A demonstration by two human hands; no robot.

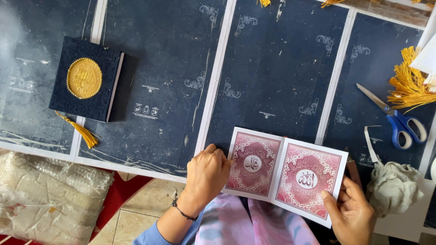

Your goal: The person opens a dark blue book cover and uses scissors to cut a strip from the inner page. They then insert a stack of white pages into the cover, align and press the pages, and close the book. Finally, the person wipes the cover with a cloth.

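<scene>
The person is wearing a light blue sleeve (152, 233) that is ending short of the left wrist. Just above that sleeve, a thin dark beaded bracelet (182, 211) is circling the wrist below the left hand (206, 174). Right of the bracelet, a silky cloth garment (247, 224) is showing swirls of pink, lilac and pale blue. The right hand (349, 211) is wearing no rings that can be seen.

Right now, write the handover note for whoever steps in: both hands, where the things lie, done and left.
Left hand grips the left edge of the pink folded card; right hand holds its lower right corner. The card lies open, printed side up, at the table's near edge.
Done: one dark blue book with gold emblem and tassel lies far left.
Left: the card is not yet joined to anything.
Scissors and a rag lie right.
</scene>
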